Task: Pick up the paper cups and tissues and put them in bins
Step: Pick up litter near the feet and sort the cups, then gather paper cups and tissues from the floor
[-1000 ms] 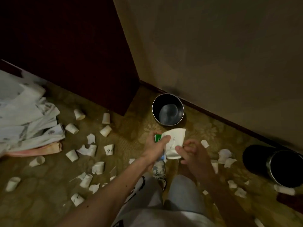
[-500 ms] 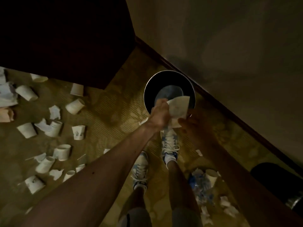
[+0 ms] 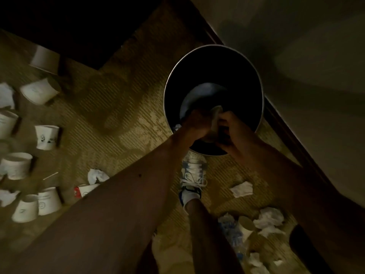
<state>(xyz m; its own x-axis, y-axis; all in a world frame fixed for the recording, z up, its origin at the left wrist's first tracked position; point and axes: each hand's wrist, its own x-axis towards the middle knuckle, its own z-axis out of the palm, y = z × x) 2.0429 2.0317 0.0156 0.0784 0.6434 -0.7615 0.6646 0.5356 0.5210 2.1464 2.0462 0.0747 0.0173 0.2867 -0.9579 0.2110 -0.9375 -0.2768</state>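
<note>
A round dark bin (image 3: 254, 80) with a metal rim stands on the carpet by the wall. Over its near edge, inside the opening, my left hand (image 3: 194, 125) and my right hand (image 3: 232, 129) both grip a crumpled white paper cup (image 3: 216, 117) between them. Several white paper cups (image 3: 47, 137) lie scattered on the carpet to the left, with crumpled tissues (image 3: 96, 176) among them. More tissues (image 3: 242, 188) and another cup (image 3: 245, 227) lie at the lower right.
A dark cabinet (image 3: 79, 26) fills the upper left. A beige wall (image 3: 306, 56) with a dark skirting board runs along the right. My sneaker (image 3: 192, 175) stands just in front of the bin. A second dark bin's edge (image 3: 302, 244) shows at lower right.
The camera has come closer and lower over the bin. Both hands have moved the cup down into the bin's opening, and the cup looks more crushed.
</note>
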